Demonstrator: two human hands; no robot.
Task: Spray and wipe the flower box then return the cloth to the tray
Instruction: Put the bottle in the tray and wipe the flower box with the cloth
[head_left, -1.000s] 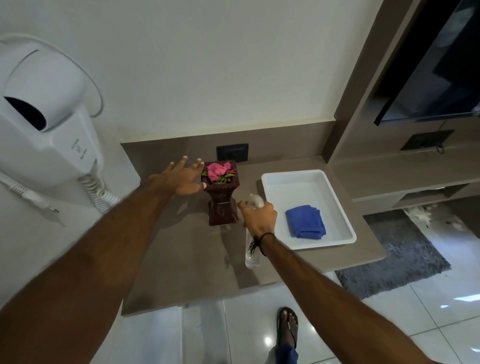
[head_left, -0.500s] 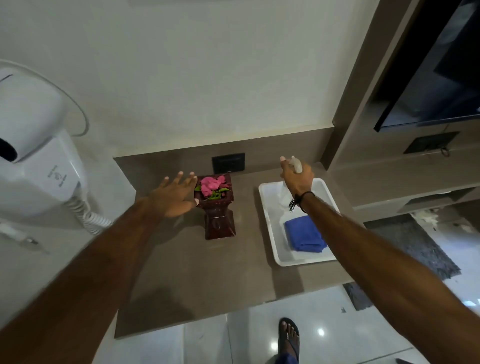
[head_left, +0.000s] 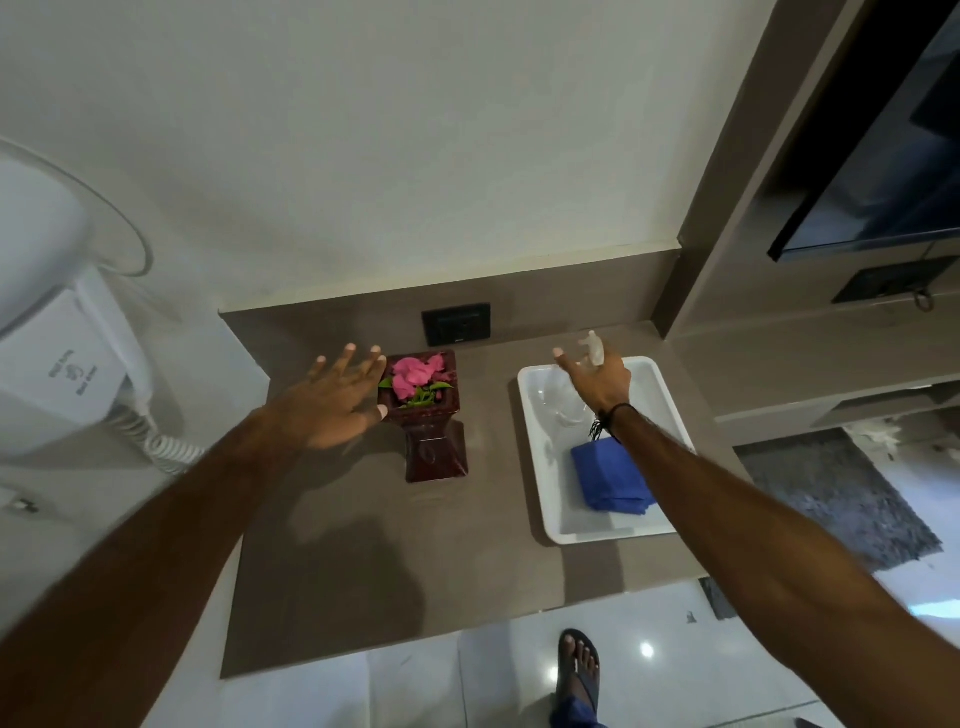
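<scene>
A dark red flower box (head_left: 434, 447) with pink flowers (head_left: 415, 376) stands on the brown counter (head_left: 363, 561). My left hand (head_left: 332, 400) is spread open beside it, with the thumb tip touching the box's upper left side. To the right lies a white tray (head_left: 540, 483) with a folded blue cloth (head_left: 608, 478) at its near end. My right hand (head_left: 600, 382) is over the tray's far end, around the neck of a clear spray bottle (head_left: 563, 402). The index finger sticks out. The bottle's body reaches down into the tray.
A white wall hair dryer (head_left: 57, 353) with a coiled cord hangs at the left. A black socket (head_left: 456, 325) sits in the backsplash behind the box. A dark screen (head_left: 883, 156) and shelves are at the right, a grey rug (head_left: 831, 493) and my sandalled foot (head_left: 577, 670) below.
My right hand has carried the spray bottle from in front of the flower box to the tray's far end and lowered it there. My left hand has stayed beside the box.
</scene>
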